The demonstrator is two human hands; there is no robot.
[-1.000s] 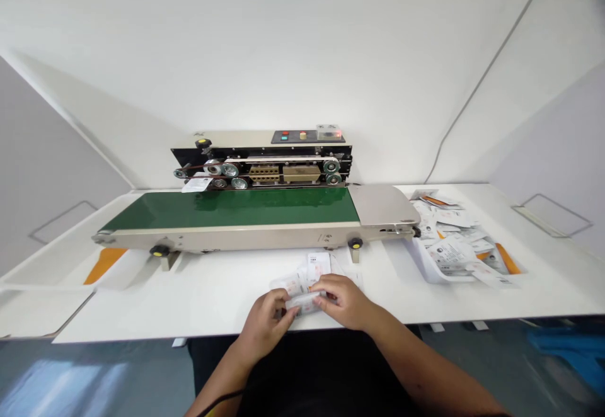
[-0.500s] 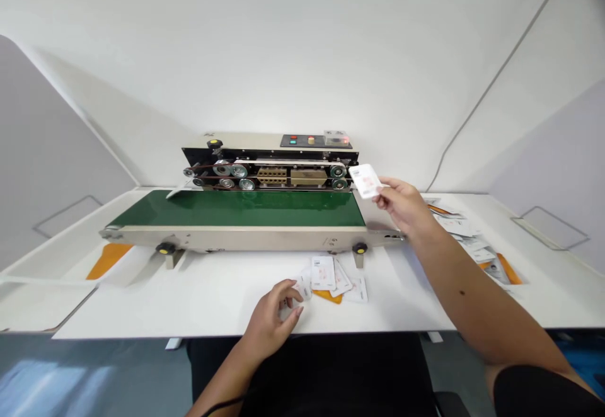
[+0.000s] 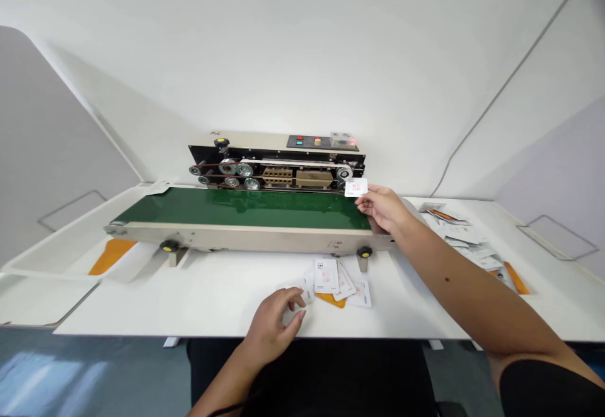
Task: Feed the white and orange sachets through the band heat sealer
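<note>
Head view: the hands are well apart. The right hand (image 3: 385, 208) pinches a white sachet (image 3: 356, 187) by its edge, above the far side of the green conveyor belt (image 3: 246, 209). The left hand (image 3: 274, 329) rests just beside a small spread of sachets (image 3: 333, 281) on the white table (image 3: 406, 303); whether its fingers touch one, I cannot tell.

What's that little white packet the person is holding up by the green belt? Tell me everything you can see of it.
The white sachet is a small flat rectangle with reddish print at its centre and dark text; paper or film, I cannot tell. The right hand pinches its edge, holding it nearly level above the right end of the green conveyor belt, near the sealer's rollers.
</note>
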